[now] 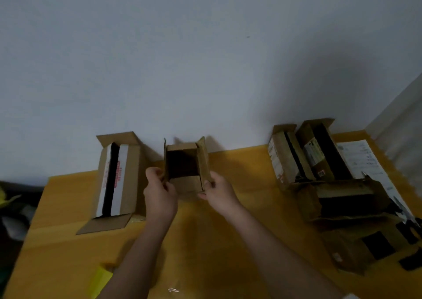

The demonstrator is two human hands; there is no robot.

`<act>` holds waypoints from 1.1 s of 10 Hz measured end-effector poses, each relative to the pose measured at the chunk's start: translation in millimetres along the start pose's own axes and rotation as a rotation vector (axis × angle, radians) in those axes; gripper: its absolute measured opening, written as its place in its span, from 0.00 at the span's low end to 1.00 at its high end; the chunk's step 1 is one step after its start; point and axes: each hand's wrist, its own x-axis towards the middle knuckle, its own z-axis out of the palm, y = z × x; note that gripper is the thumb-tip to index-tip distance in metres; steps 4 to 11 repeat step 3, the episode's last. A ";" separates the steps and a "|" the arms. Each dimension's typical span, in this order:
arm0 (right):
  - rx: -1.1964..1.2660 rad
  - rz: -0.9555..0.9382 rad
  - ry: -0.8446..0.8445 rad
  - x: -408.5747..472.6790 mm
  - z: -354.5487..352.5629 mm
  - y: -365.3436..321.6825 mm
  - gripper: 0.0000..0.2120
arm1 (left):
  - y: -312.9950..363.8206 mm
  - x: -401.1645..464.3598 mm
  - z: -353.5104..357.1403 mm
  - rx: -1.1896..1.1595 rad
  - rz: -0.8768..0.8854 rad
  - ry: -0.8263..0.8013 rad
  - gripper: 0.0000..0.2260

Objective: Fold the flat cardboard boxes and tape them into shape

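Head view. A small cardboard box point(185, 168), opened into shape with its dark inside facing the camera, is held above the far middle of a yellow wooden desk point(239, 168), close to the pale wall point(205, 59). The left hand point(159, 196) grips the box's left side flap, its fingers point(167, 185) curled around the flap's lower edge. The right hand point(220, 195) pinches the right side flap near its lower corner, thumb and fingers pressed on the cardboard. Both side flaps stand open.

To the left, a long cardboard box point(118, 177) rests on the desk with its white-edged top flaps not quite meeting, leaving a dark gap, and its end flaps open. To the right, a cluster of other boxes point(319, 173) sits near the desk's far right corner, two side by side with labels on them. A yellow object point(100, 280) lies at the near left; blur prevents identification.
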 end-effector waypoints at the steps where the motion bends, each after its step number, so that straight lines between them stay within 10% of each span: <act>1: -0.013 0.014 -0.065 17.2 12.9 1.2 0.27 | -6.9 11.1 0.4 0.072 -0.054 -0.077 0.20; 11: -0.092 -0.002 -0.069 23.0 21.6 11.1 0.28 | -14.5 11.0 -2.2 0.175 -0.006 -0.128 0.24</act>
